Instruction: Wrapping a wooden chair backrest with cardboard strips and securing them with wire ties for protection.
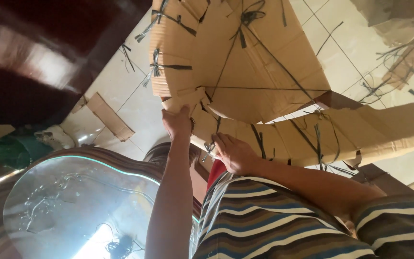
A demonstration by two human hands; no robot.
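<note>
1. Fingers of the left hand (177, 122) curl closed over a torn flap edge of the cardboard bundle (245, 72), near the centre of the view.
2. Fingers of the right hand (233, 152), just toward 4 o'clock from the left, lie bent and loosely spread on a lower cardboard layer, pressing it; whether they pinch anything cannot be told.
3. Both bare forearms run down toward 6 o'clock, meeting a striped shirt (274, 225).
4. Folded brown cardboard fills the view from 12 to 3 o'clock, tied with dark plastic straps (264, 52) knotted in several places.
5. Beneath it lies a pale tiled floor (116, 86) with loose strap ends, and a cardboard strip (110, 116) at 9 o'clock.
6. At 7 o'clock sits a round glass tabletop (73, 201), reflecting light.
7. Dark polished wooden furniture (34, 52) fills 10 o'clock.
8. More cardboard scraps (408, 52) and straps lie at 2 o'clock.
</note>
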